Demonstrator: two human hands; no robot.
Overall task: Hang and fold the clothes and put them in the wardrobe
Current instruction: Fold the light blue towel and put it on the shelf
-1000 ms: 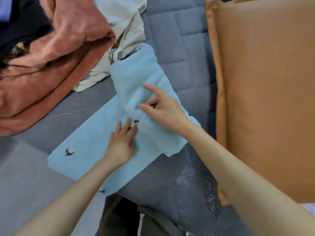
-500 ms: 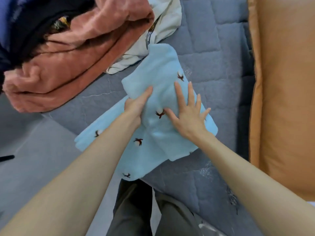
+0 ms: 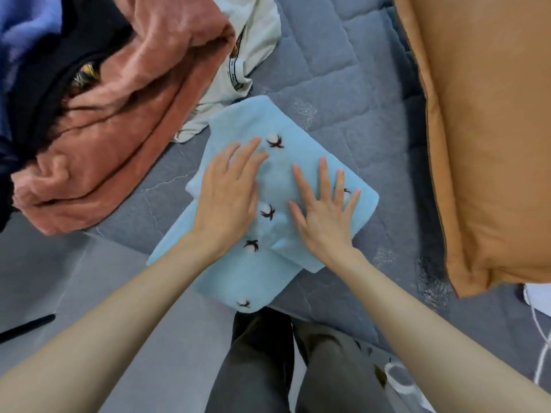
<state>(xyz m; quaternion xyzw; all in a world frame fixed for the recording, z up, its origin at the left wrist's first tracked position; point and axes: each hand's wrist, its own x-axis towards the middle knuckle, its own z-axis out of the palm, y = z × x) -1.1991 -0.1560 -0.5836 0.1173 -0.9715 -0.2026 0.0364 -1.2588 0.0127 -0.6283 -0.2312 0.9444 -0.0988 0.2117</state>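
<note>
A light blue cloth [image 3: 238, 120] with small dark embroidered motifs lies folded on the grey quilted bed [image 3: 334, 84], its near end hanging over the bed's edge. My left hand [image 3: 226, 195] lies flat on the cloth's left half with straight fingers. My right hand [image 3: 325, 210] presses flat on the right half, fingers spread. Both palms face down and hold nothing.
A heap of clothes sits at the upper left: a rust-pink garment [image 3: 125, 138], a black one [image 3: 44, 93], a blue one [image 3: 21, 31] and a cream shirt [image 3: 253, 34]. An orange pillow [image 3: 489, 138] fills the right side. Grey floor [image 3: 59, 278] and my legs [image 3: 262, 368] are below.
The far end of the blue cloth has been folded over toward me. Both hands moved onto the folded top and now lie flat on it.
</note>
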